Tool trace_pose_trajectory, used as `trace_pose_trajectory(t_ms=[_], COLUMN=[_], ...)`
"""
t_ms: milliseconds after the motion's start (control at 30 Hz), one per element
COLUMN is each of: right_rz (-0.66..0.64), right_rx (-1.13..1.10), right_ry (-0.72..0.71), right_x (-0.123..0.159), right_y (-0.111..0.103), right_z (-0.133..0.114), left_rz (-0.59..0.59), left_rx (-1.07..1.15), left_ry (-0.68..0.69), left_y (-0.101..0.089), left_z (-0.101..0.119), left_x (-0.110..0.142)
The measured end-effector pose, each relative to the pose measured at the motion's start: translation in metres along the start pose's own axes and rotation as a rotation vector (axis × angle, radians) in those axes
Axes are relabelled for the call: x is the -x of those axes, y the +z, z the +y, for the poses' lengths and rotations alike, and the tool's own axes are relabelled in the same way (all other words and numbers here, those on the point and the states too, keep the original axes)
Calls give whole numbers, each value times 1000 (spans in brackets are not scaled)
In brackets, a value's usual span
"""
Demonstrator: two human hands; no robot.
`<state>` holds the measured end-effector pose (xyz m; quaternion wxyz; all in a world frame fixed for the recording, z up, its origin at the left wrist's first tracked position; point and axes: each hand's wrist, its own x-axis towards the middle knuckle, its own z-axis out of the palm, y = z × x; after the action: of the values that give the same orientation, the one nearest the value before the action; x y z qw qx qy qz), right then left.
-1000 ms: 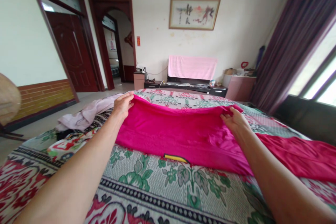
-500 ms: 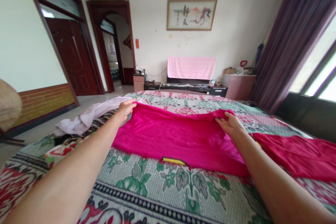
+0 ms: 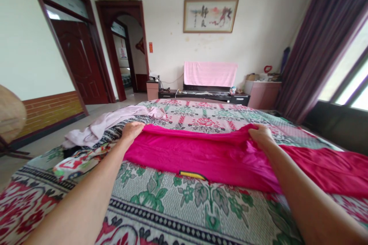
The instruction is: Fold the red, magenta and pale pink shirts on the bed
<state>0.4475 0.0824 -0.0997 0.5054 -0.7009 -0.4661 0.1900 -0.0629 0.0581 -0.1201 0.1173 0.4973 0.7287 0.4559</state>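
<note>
A bright pink garment point(image 3: 184, 153) lies spread across a patterned bedspread point(image 3: 161, 206), its far edge held between my two hands. My left hand point(image 3: 132, 130) pinches the far left corner. At the far right corner my right hand point(image 3: 260, 134) grips the cloth, which bunches and wrinkles beside it. A yellow strip with a dark border point(image 3: 193, 175) shows at the near edge of the garment. Close by my right forearm lies a red cloth point(image 3: 330, 168), partly hidden by the arm.
Left of my left hand lie a pale pink garment point(image 3: 100, 124), a black-and-white patterned cloth point(image 3: 115, 132) and a colourful printed cloth point(image 3: 74, 162). Beyond the bed stands a low black cabinet point(image 3: 240, 100), with a pink towel point(image 3: 211, 73) draped above it.
Both hands have lowered the far edge of the pink garment towards the bed. The right hand went slightly left, then back right. The garment now lies flatter.
</note>
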Motion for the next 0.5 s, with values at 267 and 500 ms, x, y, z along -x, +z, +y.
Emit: trace_pose_trajectory(t_ms=[267, 500], right_rz=[133, 51], right_rx=[338, 509], right_ry=[-83, -406], right_x=[-14, 16], right_y=[-14, 1], right_z=[7, -30], left_rz=[-214, -105], left_rx=[-450, -637], left_ry=[74, 87], left_y=[-15, -19], left_z=[19, 38], left_x=[5, 14])
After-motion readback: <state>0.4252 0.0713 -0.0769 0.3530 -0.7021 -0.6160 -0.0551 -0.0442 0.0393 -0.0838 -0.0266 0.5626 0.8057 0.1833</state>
